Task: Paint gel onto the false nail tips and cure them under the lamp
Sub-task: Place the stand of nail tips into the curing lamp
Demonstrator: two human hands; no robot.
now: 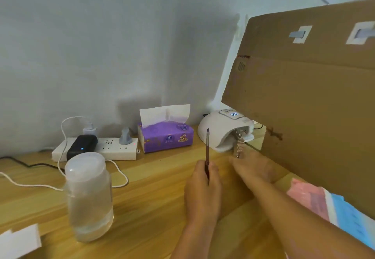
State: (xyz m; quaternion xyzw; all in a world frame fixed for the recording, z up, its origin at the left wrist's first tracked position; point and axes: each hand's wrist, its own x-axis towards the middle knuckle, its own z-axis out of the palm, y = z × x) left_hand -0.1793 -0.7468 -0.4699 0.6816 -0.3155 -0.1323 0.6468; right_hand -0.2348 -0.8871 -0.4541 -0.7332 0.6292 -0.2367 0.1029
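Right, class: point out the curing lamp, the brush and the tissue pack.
curing lamp [213, 127], head view, on its white dome.
brush [207, 147], head view, on its bare mid-shaft.
tissue pack [166, 139], head view, on its purple front face.

Lamp [219, 129], tip strip [239, 145], brush [207, 149].
White dome lamp, display lit; strip stands at its mouth; dark brush upright, just left.

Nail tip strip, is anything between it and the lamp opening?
Nothing visible does. The nail tip strip, held by the right hand, reaches the lamp opening; the brush in the left hand stands clear, to its left.
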